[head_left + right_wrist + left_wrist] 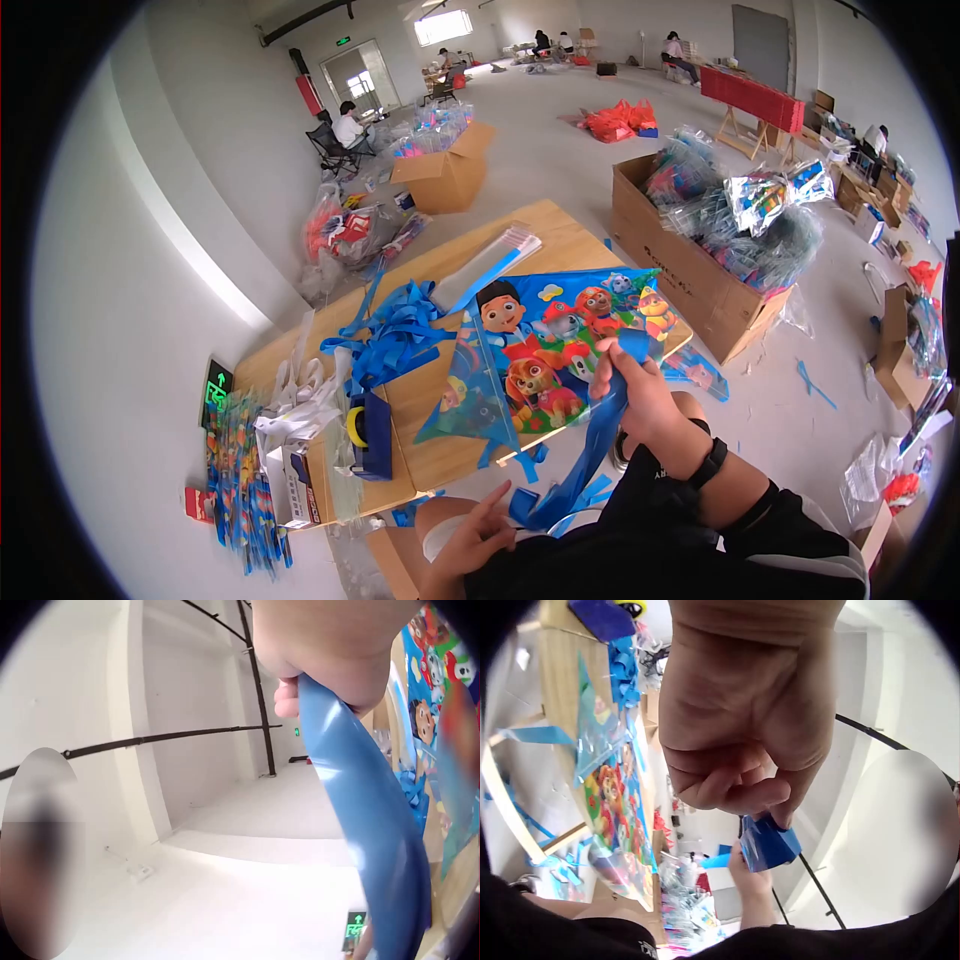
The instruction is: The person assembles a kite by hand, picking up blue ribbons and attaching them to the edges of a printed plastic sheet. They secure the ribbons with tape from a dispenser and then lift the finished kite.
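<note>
A long blue strip (pixel 600 440) runs between the two hands over the person's lap. My right hand (pixel 650 405) grips its upper part, with a folded blue end showing above the fingers; in the right wrist view the strip (pixel 367 802) hangs from the curled right hand (pixel 330 652). Lower down, my left hand (pixel 480 535) is at the strip's other end. The left wrist view shows the left hand (pixel 742 727) pinching a folded blue end (pixel 769 844) between thumb and fingers. Beside the right hand, a clear-and-blue bag with cartoon figures (pixel 540 370) lies on the wooden table (pixel 420 440).
Tangled blue strips (pixel 400 330), flat clear sleeves (pixel 490 262) and a blue tape dispenser (pixel 375 437) are on the table. A large carton (pixel 680 270) of wrapped goods stands beyond its right edge. Patterned strips (pixel 240 490) hang at the left.
</note>
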The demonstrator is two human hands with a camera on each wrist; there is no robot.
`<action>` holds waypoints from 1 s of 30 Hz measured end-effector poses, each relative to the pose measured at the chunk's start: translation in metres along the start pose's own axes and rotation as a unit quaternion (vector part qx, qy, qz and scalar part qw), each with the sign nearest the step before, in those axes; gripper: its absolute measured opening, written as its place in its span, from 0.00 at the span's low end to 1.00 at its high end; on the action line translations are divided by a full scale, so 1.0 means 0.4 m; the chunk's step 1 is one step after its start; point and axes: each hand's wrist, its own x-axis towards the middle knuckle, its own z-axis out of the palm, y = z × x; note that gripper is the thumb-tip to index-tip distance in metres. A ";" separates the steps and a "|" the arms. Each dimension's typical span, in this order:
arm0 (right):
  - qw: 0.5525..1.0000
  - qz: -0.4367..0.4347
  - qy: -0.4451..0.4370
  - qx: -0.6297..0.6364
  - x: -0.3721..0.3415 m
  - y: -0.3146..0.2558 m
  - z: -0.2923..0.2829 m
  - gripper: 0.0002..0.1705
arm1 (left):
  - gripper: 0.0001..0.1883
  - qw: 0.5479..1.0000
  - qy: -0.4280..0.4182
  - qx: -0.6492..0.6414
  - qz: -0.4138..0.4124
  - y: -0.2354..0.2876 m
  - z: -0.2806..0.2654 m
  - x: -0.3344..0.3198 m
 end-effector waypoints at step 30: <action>0.832 0.202 -0.416 -0.306 -0.190 0.075 -0.047 0.17 | 0.31 0.925 0.299 -0.142 0.185 0.233 0.186 0.176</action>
